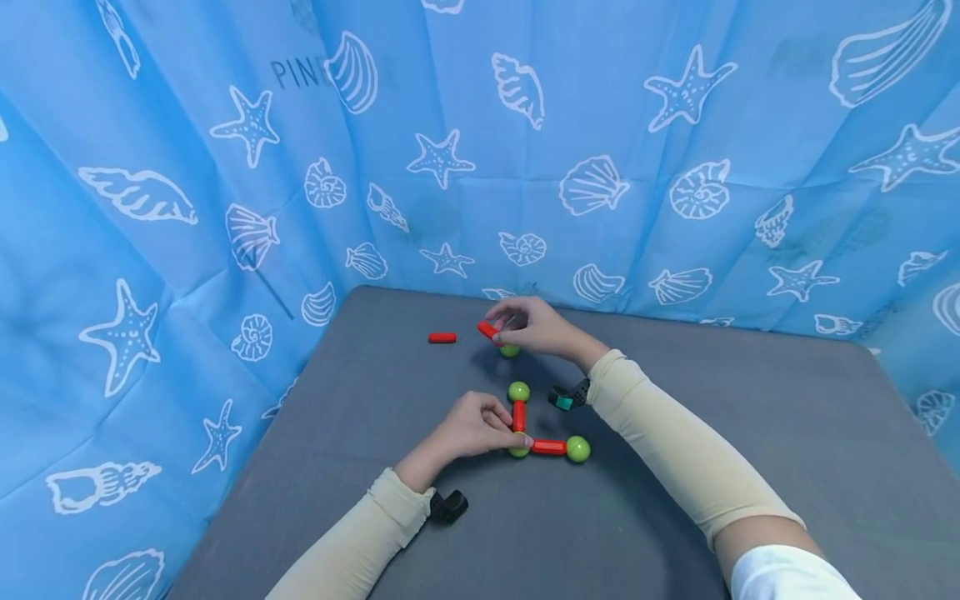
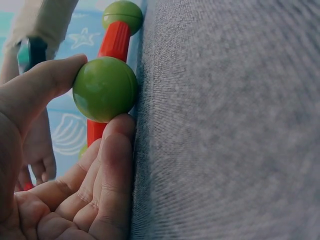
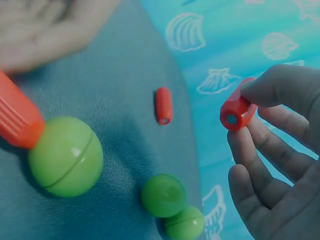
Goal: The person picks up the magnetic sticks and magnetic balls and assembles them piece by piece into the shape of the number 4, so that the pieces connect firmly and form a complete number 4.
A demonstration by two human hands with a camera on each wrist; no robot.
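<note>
My left hand [image 1: 474,427] pinches the green corner ball [image 2: 105,90] of an L-shaped piece lying on the grey table. From that ball one red rod [image 1: 519,415] runs away to a green ball [image 1: 519,391], and another red rod [image 1: 549,447] runs right to a second green ball [image 1: 578,449]. Farther back, my right hand [image 1: 542,327] holds a separate red rod [image 3: 236,107] between thumb and fingers, raised above the table. A round metallic spot shows on its end. Below this hand, two loose green balls [image 3: 164,195] sit close together in the right wrist view.
Another red rod [image 1: 442,337] lies on the grey table [image 1: 750,400] left of my right hand. A blue curtain [image 1: 480,208] with white shells and starfish hangs behind the table and along its left side. Each wrist wears a black strap device [image 1: 448,507].
</note>
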